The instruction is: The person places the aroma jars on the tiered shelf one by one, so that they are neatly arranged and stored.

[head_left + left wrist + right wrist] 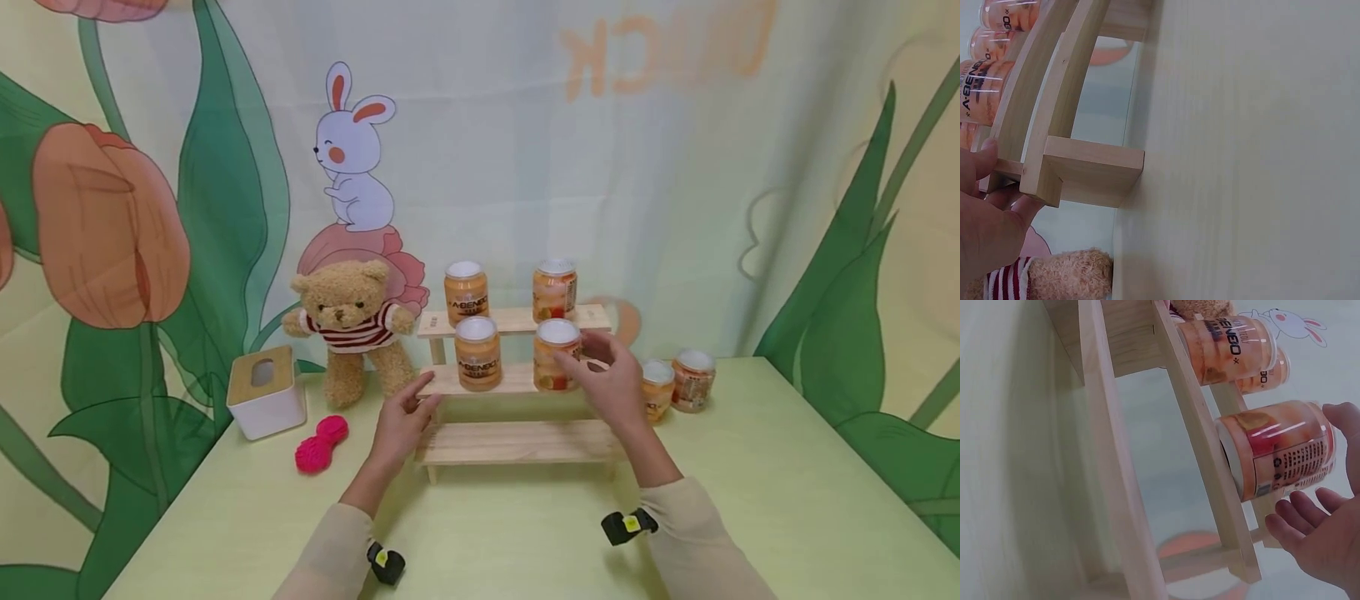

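Observation:
A three-step wooden display rack (517, 442) stands on the table. My left hand (400, 427) pinches the left end of its middle step, thumb above and fingers below, as the left wrist view shows. On the right part of that step sits a fruit jar (553, 367) with a silvery lid. My right hand (617, 385) is beside this jar, its thumb at the lid edge and its other fingers spread apart from it in the right wrist view. Another jar (478, 362) stands left on the same step, and two more jars, one of them the left jar (466, 296), stand on the top step.
Two jars, the nearer one a short jar (657, 392), stand on the table right of the rack. To the left are a teddy bear (348, 312), a white tissue box (270, 412) with a wooden lid, and a pink knitted object (321, 444). A printed curtain (480, 167) hangs behind.

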`<state>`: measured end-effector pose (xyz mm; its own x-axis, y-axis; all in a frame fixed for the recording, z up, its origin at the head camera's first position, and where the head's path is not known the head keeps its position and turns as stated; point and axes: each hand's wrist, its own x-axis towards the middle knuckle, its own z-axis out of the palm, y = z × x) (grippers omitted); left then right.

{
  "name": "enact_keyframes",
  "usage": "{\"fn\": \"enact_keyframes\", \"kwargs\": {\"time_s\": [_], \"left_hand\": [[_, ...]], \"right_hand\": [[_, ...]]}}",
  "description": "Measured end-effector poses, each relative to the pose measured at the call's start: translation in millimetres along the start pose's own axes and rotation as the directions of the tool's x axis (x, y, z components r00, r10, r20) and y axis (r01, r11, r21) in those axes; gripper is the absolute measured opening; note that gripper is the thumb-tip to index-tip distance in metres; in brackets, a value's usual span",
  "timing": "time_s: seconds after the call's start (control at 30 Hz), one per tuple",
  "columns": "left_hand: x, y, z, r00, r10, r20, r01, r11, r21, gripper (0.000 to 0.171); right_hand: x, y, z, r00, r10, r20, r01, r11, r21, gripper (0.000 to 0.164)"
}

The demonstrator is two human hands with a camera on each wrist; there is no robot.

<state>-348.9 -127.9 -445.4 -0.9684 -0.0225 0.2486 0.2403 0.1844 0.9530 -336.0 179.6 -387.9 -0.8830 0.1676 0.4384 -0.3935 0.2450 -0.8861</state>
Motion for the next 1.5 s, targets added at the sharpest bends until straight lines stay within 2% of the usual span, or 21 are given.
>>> {"fn": "enact_keyframes", "kwargs": {"time_s": [0.23,0.53,0.73,0.83,1.0,1.17,1.3,1.4,1.5], "left_hand": [[1.9,-3.6,-4.2,1.0,0.004,-0.009,-0.005,1.0,-0.013,0.045],[4.9,-4.0,-5.3,1.0,-0.011,0.007,0.011,1.0,-0.011,0.047],[3.2,-5.9,-3.4,1.0,-0.01,0.005,0.01,1.0,-0.017,0.046],[1.8,-5.1,-3.1,1.0,-0.005,0.001,0.005,1.0,-0.014,0.045],[2.0,-3.7,-4.0,1.0,0.007,-0.01,-0.007,1.0,-0.01,0.045],[2.2,-3.9,-4.2,1.0,0.005,-0.001,-0.005,1.0,-0.015,0.046],[1.4,-4.3,-2.9,1.0,0.011,0.005,-0.011,0.999,-0.035,0.045],[1.2,-4.4,-1.9,1.0,0.018,0.005,-0.018,0.999,-0.038,0.045],[2.2,-5.3,-0.1,1.0,0.012,0.01,-0.012,0.999,-0.037,0.045]], "right_hand": [[-1,3,-15,0.997,-0.011,-0.077,0.01,1.0,-0.017,0.056],[1,8,-35,0.997,0.02,-0.069,-0.023,0.999,-0.038,0.06],[4,17,-61,0.998,-0.018,-0.061,0.008,0.987,-0.162,0.053],[5,20,-75,0.997,-0.004,-0.078,-0.013,0.977,-0.212,0.055],[9,26,-93,0.991,0.044,-0.128,-0.074,0.969,-0.237,0.06],[10,39,-111,0.976,0.101,-0.193,-0.147,0.959,-0.242,0.061],[12,52,-122,0.96,0.101,-0.263,-0.165,0.958,-0.233,0.058],[13,61,-127,0.937,0.102,-0.334,-0.181,0.959,-0.216,0.055],[12,68,-130,0.91,0.149,-0.387,-0.24,0.95,-0.199,0.059]]}}
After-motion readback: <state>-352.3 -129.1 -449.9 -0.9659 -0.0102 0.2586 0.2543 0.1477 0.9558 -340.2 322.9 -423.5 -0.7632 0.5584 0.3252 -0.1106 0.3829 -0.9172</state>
